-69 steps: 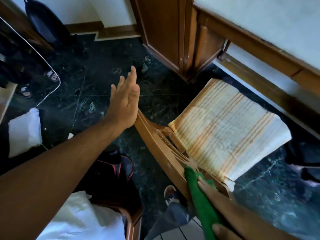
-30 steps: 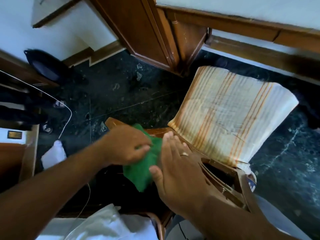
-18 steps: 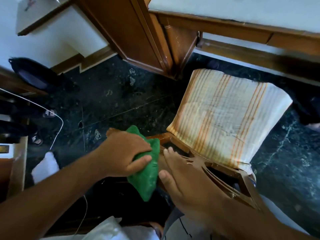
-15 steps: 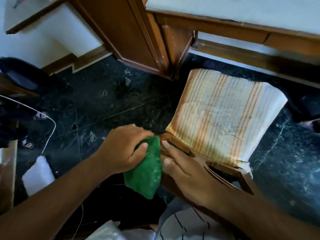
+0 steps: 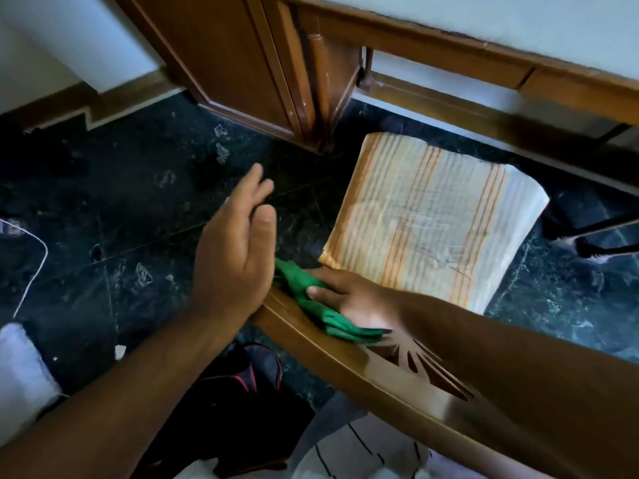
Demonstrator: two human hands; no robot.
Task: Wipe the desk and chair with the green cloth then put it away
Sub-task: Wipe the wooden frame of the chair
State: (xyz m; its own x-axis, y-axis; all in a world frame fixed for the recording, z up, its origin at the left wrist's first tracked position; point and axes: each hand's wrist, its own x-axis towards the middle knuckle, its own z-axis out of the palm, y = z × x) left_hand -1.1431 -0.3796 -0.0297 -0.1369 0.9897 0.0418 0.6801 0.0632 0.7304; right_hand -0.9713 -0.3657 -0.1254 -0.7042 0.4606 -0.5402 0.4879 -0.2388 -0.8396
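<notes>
cloth (image 5: 313,302) under gripping right hand (image 5: 359,299) on chair (image 5: 345,357); left hand (image 5: 235,250) empty, spread.

The cloth (image 5: 313,305) lies on the chair (image 5: 373,368) back rail, with the cushion (image 5: 432,216) beyond it, before the desk (image 5: 449,39).

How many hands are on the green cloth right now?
1. The right hand presses the green cloth onto the chair's wooden back rail; the left hand is open beside it, off the cloth.
</notes>
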